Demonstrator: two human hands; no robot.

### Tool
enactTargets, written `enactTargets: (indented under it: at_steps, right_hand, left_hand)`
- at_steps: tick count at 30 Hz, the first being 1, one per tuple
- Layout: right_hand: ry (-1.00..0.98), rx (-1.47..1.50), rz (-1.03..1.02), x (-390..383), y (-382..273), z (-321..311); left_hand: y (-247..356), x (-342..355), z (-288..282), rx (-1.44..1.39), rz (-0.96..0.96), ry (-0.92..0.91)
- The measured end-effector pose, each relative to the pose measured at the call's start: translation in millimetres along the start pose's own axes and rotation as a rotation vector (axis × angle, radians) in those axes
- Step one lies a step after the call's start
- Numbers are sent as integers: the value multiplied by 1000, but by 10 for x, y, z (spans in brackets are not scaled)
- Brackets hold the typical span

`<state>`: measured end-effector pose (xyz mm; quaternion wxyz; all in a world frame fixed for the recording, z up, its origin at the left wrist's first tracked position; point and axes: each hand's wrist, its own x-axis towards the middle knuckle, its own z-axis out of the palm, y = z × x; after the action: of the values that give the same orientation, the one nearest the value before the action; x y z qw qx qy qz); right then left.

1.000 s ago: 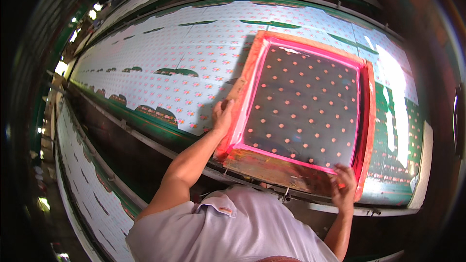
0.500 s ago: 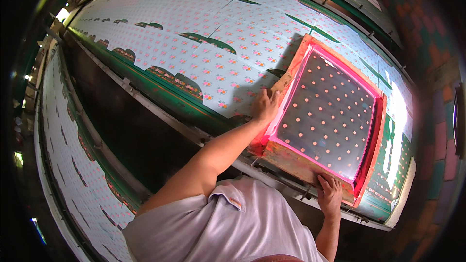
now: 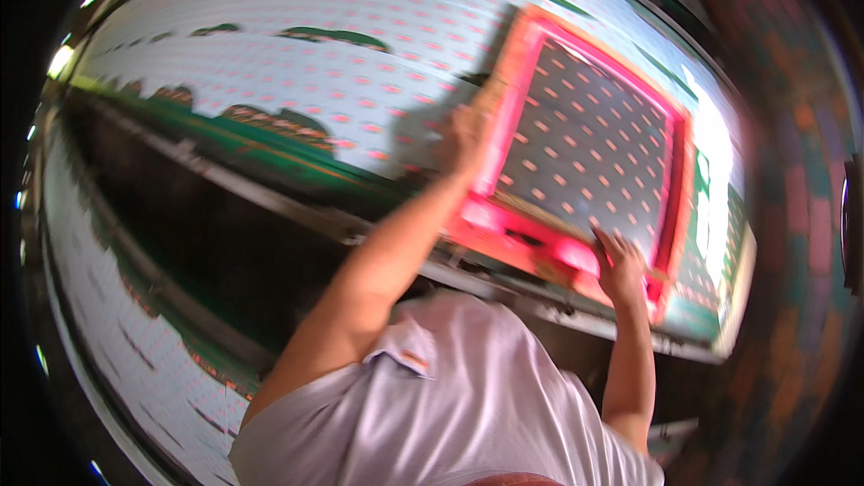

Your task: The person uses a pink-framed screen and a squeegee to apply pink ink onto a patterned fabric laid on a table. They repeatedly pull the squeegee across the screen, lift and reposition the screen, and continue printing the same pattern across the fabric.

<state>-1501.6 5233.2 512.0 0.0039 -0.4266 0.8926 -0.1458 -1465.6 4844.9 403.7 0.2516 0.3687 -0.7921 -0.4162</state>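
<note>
A screen printing frame [image 3: 684,153] with orange-red wooden sides and pink inner edging holds dark mesh [image 3: 585,135] dotted with pale spots, over printed white sheeting. My left hand [image 3: 459,139], blurred, grips its left side. A narrow wooden bar [image 3: 540,211] lies along the mesh's lower edge, above a red-pink ink-coated band. My right hand [image 3: 618,261] has its fingers curled on that bar's right end, near the frame's lower right corner.
A long green printing table [image 3: 270,153] carries white flower-print sheets with dark cut-out gaps. A metal rail [image 3: 225,175] runs along its front. Another sheet-covered table [image 3: 108,288] stands at lower left, beyond a dark gap. A multicoloured paved surface [image 3: 792,198] shows at right.
The view has swung and blurred. The wooden strip at the frame's lower edge has moved up toward the mesh under my right hand, uncovering red-pink ink. My left hand still holds the frame's side.
</note>
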Motion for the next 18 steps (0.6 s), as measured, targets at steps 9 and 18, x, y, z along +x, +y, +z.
enactTargets:
  at_steps: [9,18]
  right_hand:
    - [-65,256,59,296,281,-320]
    - [-237,302,80,519,484,-188]
  left_hand:
    - [-42,0,-102,-51,161,98]
    - [6,38,-190,-163,167,45]
